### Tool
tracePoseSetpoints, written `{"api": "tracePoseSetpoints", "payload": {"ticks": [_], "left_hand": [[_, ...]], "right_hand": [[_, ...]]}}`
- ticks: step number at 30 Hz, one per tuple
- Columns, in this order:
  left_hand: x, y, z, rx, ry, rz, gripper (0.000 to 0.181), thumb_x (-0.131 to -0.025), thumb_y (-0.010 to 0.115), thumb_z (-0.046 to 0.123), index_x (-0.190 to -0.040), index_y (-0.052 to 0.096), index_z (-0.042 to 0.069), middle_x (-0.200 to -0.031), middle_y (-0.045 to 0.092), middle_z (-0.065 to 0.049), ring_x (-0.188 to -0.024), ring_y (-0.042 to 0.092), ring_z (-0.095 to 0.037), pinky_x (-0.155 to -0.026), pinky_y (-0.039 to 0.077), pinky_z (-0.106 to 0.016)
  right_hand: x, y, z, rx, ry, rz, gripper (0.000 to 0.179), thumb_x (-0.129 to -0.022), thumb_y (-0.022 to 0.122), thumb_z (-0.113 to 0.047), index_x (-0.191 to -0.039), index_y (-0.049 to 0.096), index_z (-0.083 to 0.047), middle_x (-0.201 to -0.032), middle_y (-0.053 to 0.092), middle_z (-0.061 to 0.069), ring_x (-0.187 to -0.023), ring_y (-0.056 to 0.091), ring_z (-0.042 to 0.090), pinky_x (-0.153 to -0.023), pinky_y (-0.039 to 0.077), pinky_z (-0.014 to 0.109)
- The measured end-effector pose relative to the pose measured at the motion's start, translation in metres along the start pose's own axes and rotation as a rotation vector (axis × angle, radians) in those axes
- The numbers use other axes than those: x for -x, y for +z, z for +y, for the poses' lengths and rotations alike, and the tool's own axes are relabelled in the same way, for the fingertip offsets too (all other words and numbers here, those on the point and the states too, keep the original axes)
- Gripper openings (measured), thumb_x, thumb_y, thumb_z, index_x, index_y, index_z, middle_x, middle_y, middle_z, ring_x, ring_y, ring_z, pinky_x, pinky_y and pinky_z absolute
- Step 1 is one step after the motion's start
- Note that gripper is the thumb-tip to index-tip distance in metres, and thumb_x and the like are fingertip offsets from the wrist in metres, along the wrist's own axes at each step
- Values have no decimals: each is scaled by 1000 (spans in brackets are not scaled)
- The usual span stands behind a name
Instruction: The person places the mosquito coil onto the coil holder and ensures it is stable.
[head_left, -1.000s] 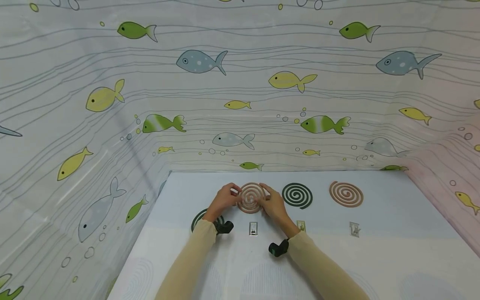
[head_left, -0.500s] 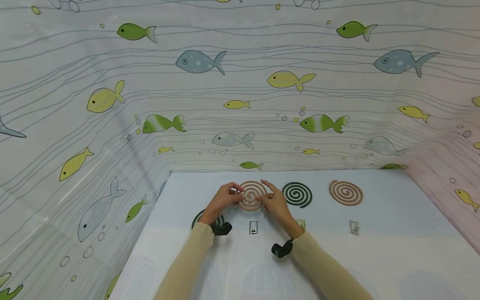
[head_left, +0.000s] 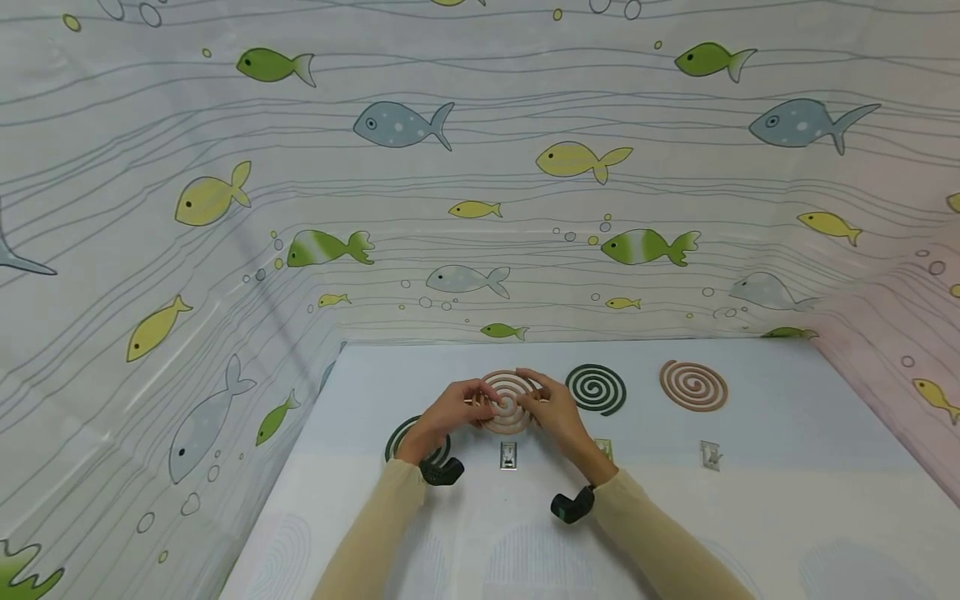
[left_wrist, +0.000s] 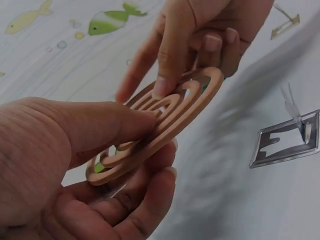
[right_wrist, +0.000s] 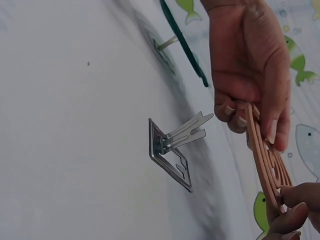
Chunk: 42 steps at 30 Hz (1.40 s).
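The white tabletop is carrying most of the things. Above it, near the far edge and left of that edge's middle, the left hand is pinching a brown coil, its thumb pressing on the upper face and its fingers curling underneath. The right hand is gripping the opposite side, also with thumb and curling fingers. So the brown coil is tilting between them, apart from the tabletop. It is looking light, dry and stiff, hardly slippery, but probably brittle: twisting could snap the thin spiral. Safer, I judge, is taking several rings together at both sides, and not pulling one turn alone. Along the far edge, a green coil is lying near the middle and a second brown coil toward the far right corner. Another green coil, nearer the left edge, is hiding partly behind the left hand. Small metal stands are lying in a row, farther from the far edge.
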<state>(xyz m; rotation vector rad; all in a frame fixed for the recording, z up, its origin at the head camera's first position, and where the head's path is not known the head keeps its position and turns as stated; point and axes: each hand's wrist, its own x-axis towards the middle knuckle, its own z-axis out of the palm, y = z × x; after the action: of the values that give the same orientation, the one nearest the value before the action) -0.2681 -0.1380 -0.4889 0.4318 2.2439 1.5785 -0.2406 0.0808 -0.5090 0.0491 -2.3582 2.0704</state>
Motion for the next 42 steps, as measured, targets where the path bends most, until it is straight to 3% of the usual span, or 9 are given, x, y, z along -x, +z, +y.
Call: {"api": "tracePoseSetpoints", "payload": {"ticks": [4, 9, 18, 27, 33, 38, 42], "left_hand": [[2, 3, 0, 34, 7, -5, 20, -93, 75, 10, -111, 70, 3, -105, 67, -10, -81, 62, -18, -78, 58, -43], [7, 5, 3, 71, 22, -5, 20, -92, 75, 9, -109, 71, 2, -101, 69, -9, -80, 65, -18, -73, 58, -36], [18, 7, 4, 157, 43, -4, 21, -91, 78, 9, -109, 70, 0, -100, 71, -12, -80, 70, -19, -79, 59, -41], [30, 12, 4, 103, 71, 50, 20, -91, 79, 10, -105, 70, 1, -96, 68, -10, -74, 65, -16, -72, 56, -32], [35, 18, -3, 174, 55, 50, 22, -90, 80, 7, -105, 68, -3, -94, 69, -10, -71, 66, -15, -70, 58, -31], [41, 24, -8, 197, 69, 53, 22, -90, 79, 5, -105, 67, -5, -93, 68, -11, -69, 65, -16, -66, 57, -33], [47, 28, -10, 193, 58, 60, 23, -90, 79, 6, -106, 67, -5, -88, 67, -9, -68, 60, -18, -63, 55, -35]], "right_hand": [[4, 0, -2, -2, 23, 1, 42, -95, 73, -8, -135, 69, -20, -89, 64, 9, -61, 50, 15, -50, 39, 24], [9, -1, -2, 10, 14, -2, 38, -96, 72, -10, -133, 70, -20, -90, 67, 8, -59, 50, 15, -50, 39, 25], [19, -2, -4, -10, 39, -12, 34, -95, 76, -17, -129, 72, -18, -94, 68, 8, -60, 48, 13, -50, 39, 24], [33, -1, 2, -40, 49, -42, 28, -94, 78, -21, -121, 74, -18, -93, 67, 7, -63, 50, 14, -51, 38, 25], [40, -2, 7, -45, 31, -78, 30, -93, 79, -23, -122, 72, -18, -97, 70, 7, -74, 58, 26, -52, 40, 26], [45, -4, 10, -56, 4, -119, 35, -93, 79, -22, -127, 69, -15, -102, 72, 9, -88, 66, 25, -67, 52, 29], [50, -4, 15, -93, 13, -138, 39, -93, 79, -20, -129, 67, -12, -106, 72, 12, -99, 70, 23, -80, 54, 28]]}}
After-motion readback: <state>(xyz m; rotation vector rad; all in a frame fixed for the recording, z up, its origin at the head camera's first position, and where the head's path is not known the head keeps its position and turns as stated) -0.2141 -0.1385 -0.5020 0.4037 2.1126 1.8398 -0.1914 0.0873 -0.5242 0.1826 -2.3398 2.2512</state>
